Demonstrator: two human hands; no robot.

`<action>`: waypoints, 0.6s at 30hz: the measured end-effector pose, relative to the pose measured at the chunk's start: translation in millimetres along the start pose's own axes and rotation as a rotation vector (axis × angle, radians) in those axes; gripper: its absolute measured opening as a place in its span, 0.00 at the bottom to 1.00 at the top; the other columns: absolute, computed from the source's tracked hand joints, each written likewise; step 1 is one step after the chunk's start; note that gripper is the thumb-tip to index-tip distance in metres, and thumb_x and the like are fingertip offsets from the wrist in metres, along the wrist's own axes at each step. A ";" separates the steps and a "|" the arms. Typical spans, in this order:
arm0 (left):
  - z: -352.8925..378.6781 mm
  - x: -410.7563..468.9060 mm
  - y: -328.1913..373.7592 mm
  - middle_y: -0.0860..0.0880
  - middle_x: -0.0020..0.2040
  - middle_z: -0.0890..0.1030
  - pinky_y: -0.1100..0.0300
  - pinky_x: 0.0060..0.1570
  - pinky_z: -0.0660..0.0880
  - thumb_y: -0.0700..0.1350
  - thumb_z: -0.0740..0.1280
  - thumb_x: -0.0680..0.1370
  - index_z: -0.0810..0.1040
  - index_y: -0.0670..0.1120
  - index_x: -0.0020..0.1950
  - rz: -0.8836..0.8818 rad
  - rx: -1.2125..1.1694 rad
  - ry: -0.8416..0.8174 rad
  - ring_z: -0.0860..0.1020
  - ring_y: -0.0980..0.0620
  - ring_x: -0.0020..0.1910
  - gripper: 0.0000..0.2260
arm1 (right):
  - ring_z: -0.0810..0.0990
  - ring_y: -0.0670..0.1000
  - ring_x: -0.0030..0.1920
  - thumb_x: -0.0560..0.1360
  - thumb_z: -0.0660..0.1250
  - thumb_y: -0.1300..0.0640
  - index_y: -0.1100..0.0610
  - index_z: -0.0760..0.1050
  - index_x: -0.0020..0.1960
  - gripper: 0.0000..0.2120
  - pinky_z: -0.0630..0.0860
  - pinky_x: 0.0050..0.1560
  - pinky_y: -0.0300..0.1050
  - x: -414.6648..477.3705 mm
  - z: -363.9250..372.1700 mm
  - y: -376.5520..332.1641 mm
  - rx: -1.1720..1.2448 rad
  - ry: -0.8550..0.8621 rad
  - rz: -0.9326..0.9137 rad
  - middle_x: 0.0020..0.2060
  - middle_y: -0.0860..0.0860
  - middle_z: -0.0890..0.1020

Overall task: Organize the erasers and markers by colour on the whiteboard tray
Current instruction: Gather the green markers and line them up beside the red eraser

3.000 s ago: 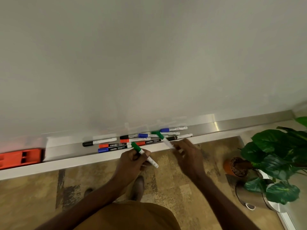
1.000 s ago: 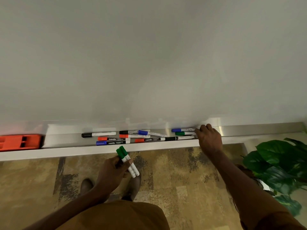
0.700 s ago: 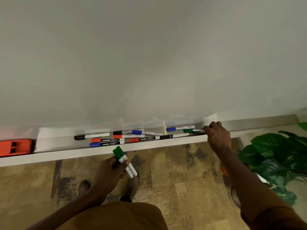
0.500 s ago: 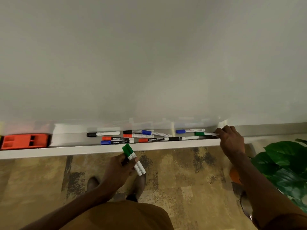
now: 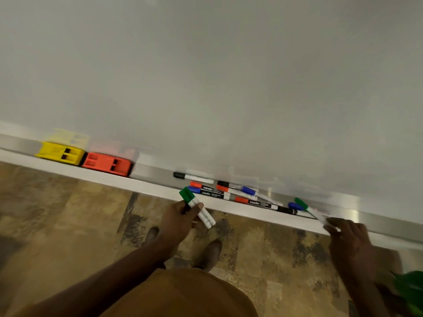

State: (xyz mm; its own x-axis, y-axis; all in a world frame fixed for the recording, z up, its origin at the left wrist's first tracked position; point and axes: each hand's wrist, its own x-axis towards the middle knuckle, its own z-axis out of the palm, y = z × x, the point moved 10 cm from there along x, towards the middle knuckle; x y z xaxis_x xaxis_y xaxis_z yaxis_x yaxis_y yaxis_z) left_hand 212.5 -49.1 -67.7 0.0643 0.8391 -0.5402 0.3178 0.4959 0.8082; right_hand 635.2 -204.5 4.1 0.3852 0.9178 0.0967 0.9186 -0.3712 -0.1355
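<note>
My left hand [image 5: 180,219] is shut on two green-capped markers [image 5: 196,207], held just below the tray's front edge. My right hand [image 5: 350,239] pinches the white end of a third green-capped marker [image 5: 307,208], lifted at an angle over the tray's right part. On the whiteboard tray [image 5: 155,187] lie several markers in a loose cluster: a black one [image 5: 192,176], red ones [image 5: 254,202], blue ones [image 5: 207,192]. An orange eraser [image 5: 106,164] and a yellow eraser [image 5: 60,153] sit side by side at the tray's left.
The whiteboard [image 5: 229,76] fills the upper view. Below the tray is patterned brown floor with my shoes [image 5: 210,253]. A green plant leaf [image 5: 409,291] shows at the bottom right corner.
My right hand has taken the green marker from the tray's right part and lifted it off at an angle. The view has swung left and tilted, so the yellow eraser now shows. My left hand keeps its two markers.
</note>
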 end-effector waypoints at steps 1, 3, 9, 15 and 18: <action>-10.7 3.3 -1.9 0.49 0.45 0.90 0.63 0.38 0.85 0.45 0.72 0.82 0.85 0.45 0.52 -0.023 -0.047 0.039 0.89 0.53 0.43 0.05 | 0.77 0.60 0.49 0.71 0.73 0.71 0.60 0.81 0.55 0.15 0.78 0.41 0.56 1.1 7.6 -21.1 0.060 -0.019 0.001 0.51 0.59 0.83; -34.1 12.9 -7.7 0.49 0.44 0.89 0.65 0.36 0.83 0.46 0.73 0.82 0.85 0.44 0.53 -0.075 -0.140 0.126 0.89 0.54 0.41 0.06 | 0.79 0.55 0.50 0.77 0.71 0.63 0.55 0.81 0.56 0.09 0.81 0.45 0.57 5.2 25.7 -67.6 0.199 -0.066 0.048 0.52 0.54 0.82; -89.0 46.3 -23.7 0.40 0.47 0.90 0.49 0.52 0.86 0.45 0.77 0.79 0.85 0.38 0.53 -0.216 -0.434 0.287 0.90 0.43 0.45 0.10 | 0.79 0.47 0.48 0.79 0.72 0.53 0.51 0.81 0.54 0.05 0.77 0.45 0.46 29.2 44.7 -233.6 0.532 -0.044 -0.041 0.49 0.46 0.81; -118.7 71.1 -36.3 0.36 0.45 0.89 0.50 0.44 0.88 0.41 0.78 0.78 0.84 0.33 0.49 -0.308 -0.528 0.328 0.90 0.40 0.40 0.11 | 0.80 0.51 0.48 0.77 0.74 0.59 0.54 0.82 0.52 0.05 0.80 0.42 0.50 64.4 49.9 -342.6 0.613 -0.020 -0.196 0.46 0.48 0.83; -128.5 77.0 -35.8 0.35 0.47 0.89 0.52 0.41 0.87 0.40 0.78 0.78 0.83 0.32 0.51 -0.316 -0.530 0.332 0.89 0.41 0.38 0.11 | 0.80 0.49 0.47 0.77 0.74 0.58 0.54 0.81 0.50 0.03 0.80 0.42 0.48 74.4 62.1 -377.0 0.641 -0.051 -0.232 0.45 0.48 0.83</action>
State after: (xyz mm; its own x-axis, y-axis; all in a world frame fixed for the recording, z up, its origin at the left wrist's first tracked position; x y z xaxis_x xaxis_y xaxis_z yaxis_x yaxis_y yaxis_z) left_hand 84.5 26.5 -108.1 -0.2746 0.6184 -0.7363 -0.2361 0.6990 0.6751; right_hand 312.1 12.5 1.1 0.1659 0.9748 0.1493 0.7372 -0.0220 -0.6754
